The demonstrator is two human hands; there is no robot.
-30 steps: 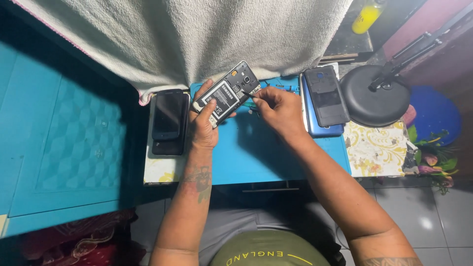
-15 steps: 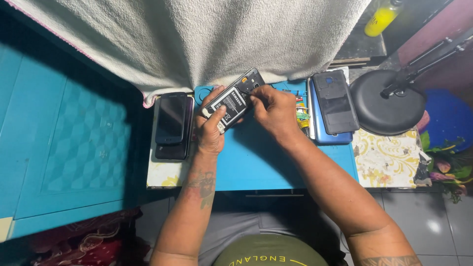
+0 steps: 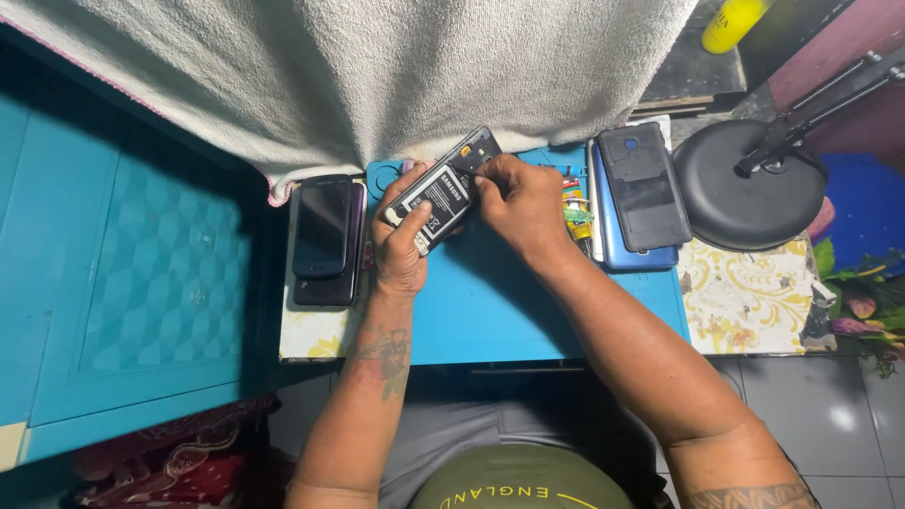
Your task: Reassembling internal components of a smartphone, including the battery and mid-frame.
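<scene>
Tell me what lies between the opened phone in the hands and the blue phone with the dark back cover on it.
In the head view, the right hand fills most of that stretch; past it, small colourful items lie on the blue mat beside the blue phone.

Single head-worn view, looking steeply down from above the seated person onto the blue table (image 3: 528, 320). Close range: forearms fill the lower frame; the table's far edge lies near the top.

Blue work mat (image 3: 490, 320) over a small table: beneath the hands. Cream towel-like cloth (image 3: 377, 75): hanging beyond them. Turquoise panelled cabinet (image 3: 141, 283): to their left. Black round lamp base (image 3: 749, 184) on yellow floral cloth (image 3: 745, 297): to their right. Grey tiled floor (image 3: 839, 424): lower right.
</scene>
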